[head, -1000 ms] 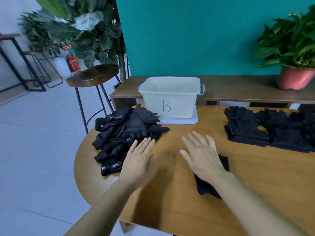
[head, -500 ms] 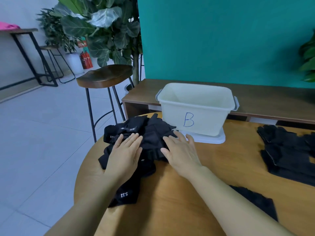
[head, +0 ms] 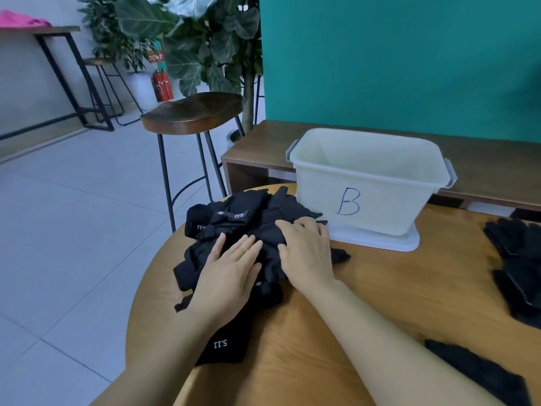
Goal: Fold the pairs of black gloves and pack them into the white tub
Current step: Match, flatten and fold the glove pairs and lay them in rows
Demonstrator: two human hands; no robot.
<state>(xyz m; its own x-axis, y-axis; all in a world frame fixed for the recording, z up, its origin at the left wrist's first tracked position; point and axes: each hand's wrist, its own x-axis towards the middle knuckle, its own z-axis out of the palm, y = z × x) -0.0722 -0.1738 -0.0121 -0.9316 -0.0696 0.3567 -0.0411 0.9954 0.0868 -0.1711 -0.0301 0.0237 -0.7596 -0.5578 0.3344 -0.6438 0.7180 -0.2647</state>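
Since the heap of black knitted gloves [head: 248, 230] is soft, limp and light, little force is judged necessary. Tangling is to be expected: fingers and cuffs are interlaced, and one glove lifted carelessly would likely drag others along. A hold at a cuff is recommended, where the fabric appears thicker and white lettering marks the edge. The knit is not considered slippery or fragile.

The heap is located at centre frame, on the near-left part of the round wooden table [head: 366, 303], just beside the left wall of the white plastic tub [head: 386, 189]. The gloves are matt black and crumpled, and no pairing is visible within the heap.

The left hand [head: 231, 276] is laid flat on the heap, with its fingers straight and close together. The right hand [head: 307, 253] rests on the heap's right side with its fingers bent at the tips into the cloth. Whether fabric is pinched there cannot be told.

The tub stands at upper right of centre on a flat white base [head: 380, 243], with a blue letter B written on its front. No gloves are seen in the part of its interior that shows. More black gloves [head: 521, 271] lie at the right edge of the frame, and a single black glove [head: 480, 373] lies at lower right.
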